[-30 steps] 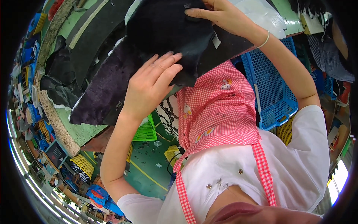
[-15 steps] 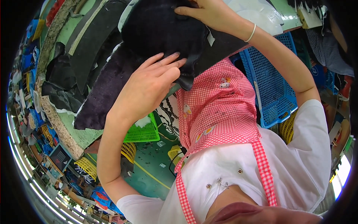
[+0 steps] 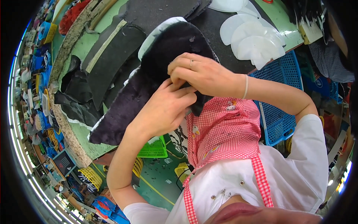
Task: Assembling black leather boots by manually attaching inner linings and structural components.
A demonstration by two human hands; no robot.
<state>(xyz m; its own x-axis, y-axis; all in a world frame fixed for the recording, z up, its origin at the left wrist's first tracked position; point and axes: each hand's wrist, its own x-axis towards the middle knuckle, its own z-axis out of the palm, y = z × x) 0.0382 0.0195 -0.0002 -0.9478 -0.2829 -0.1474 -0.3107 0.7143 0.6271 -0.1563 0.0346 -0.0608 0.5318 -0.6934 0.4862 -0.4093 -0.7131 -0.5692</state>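
Note:
A dark, plush-faced piece with a pale, whitish rim along its top lies across the near part of the green worktable. My left hand is closed at its near edge, the fingers bent over the plush. Right beside those fingertips, my right hand, with a ring on one finger, pinches the same piece. The fingers of both hands meet there, and the exact spot they grip is hidden beneath them. Below the hands hangs a dark corner of the piece, in front of the checked apron.
Black cut pieces with a pale strip lie left on the table. White translucent sheets are fanned out at the right. A blue basket stands right of the apron, a green basket below the table. The table's rough edge curves along the left.
My right hand has come down from the piece's far part to beside my left hand. The piece sits lower in view, and the white sheets show more fully.

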